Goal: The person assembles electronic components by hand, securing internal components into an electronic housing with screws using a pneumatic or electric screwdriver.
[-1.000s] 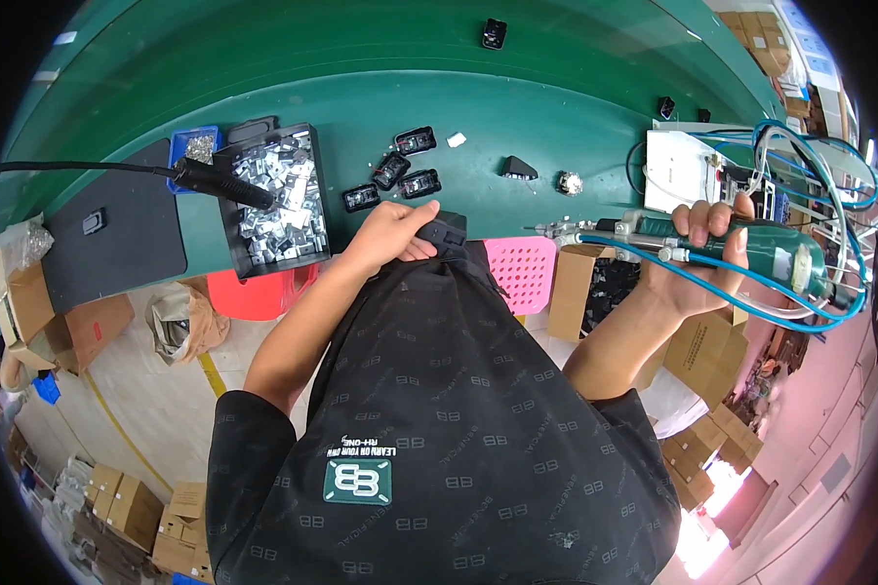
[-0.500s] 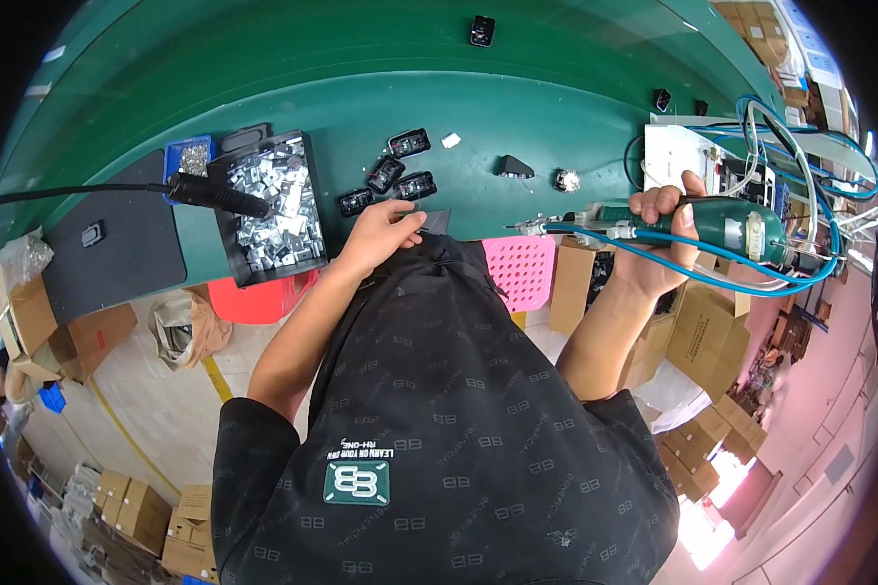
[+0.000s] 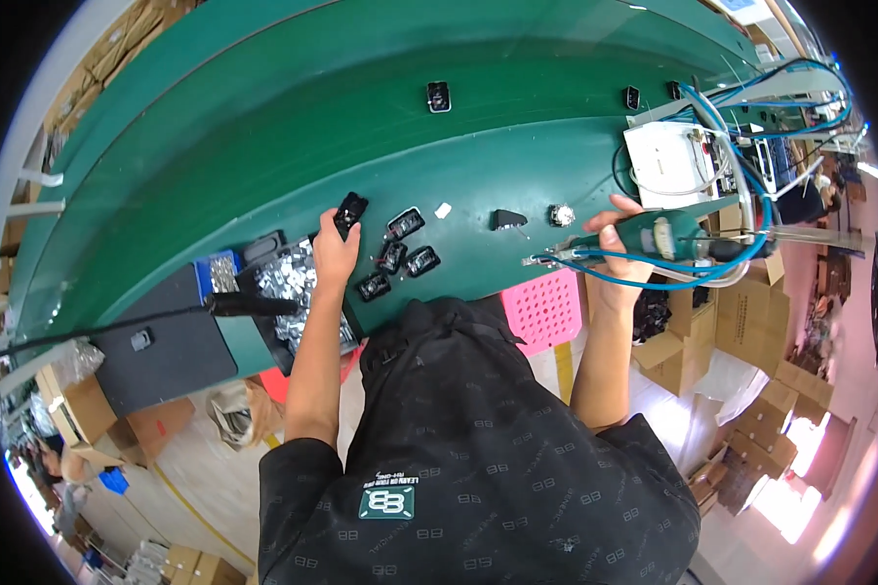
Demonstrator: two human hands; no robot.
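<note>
The left hand point(image 3: 334, 257), fingers wrapped around a black part point(image 3: 350, 211), has swung forward-left, seemingly moving it clear of the green tool point(image 3: 644, 232) the right hand point(image 3: 622, 272) loosely grips.

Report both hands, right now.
Left hand: closed, holding a black part.
Right hand: closed, holding a green tool.

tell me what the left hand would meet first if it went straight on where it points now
The left hand, holding a black part, would likely pass over bare green benchtop and first meet the green band beyond it, though depth is unclear.
</note>
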